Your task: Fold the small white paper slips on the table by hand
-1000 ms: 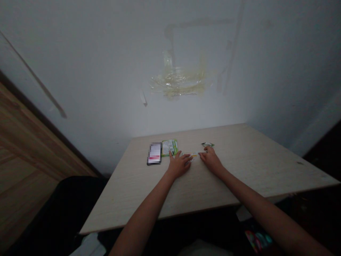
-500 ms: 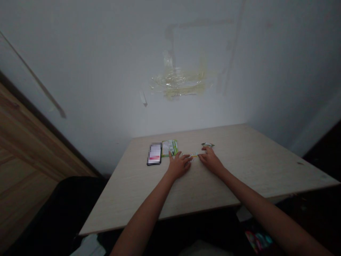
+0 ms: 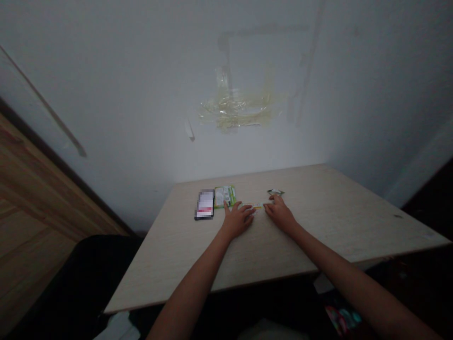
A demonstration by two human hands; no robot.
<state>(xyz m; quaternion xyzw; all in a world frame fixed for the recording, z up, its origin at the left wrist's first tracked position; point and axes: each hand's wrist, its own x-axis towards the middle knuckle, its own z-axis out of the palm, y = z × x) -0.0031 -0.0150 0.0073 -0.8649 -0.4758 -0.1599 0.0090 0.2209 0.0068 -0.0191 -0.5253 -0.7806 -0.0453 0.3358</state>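
Observation:
My left hand (image 3: 238, 221) rests on the table with its fingers spread, open. Its fingertips lie over a small printed strip of paper (image 3: 255, 206), covering part of it. The thumb side touches or nearly touches the lower edge of a green-and-white printed packet (image 3: 225, 195) lying flat. On the other side, my right hand (image 3: 282, 215) is low over the table, fingers slightly bent and apart, close to the strip's right end. Just beyond its fingers sits a small green-and-white piece (image 3: 275, 192), which looks folded. Whether the fingers touch that piece, I cannot tell.
A phone (image 3: 205, 205) with a lit, blurred screen lies left of the packet. The pale wooden table (image 3: 170, 255) meets a grey wall (image 3: 141, 118) with peeling clear tape (image 3: 244, 111). A dark chair-like shape (image 3: 88, 269) stands at the table's left.
My right thumb tip has shifted very slightly right, away from the strip. My left hand, the packet and the phone look unmoved.

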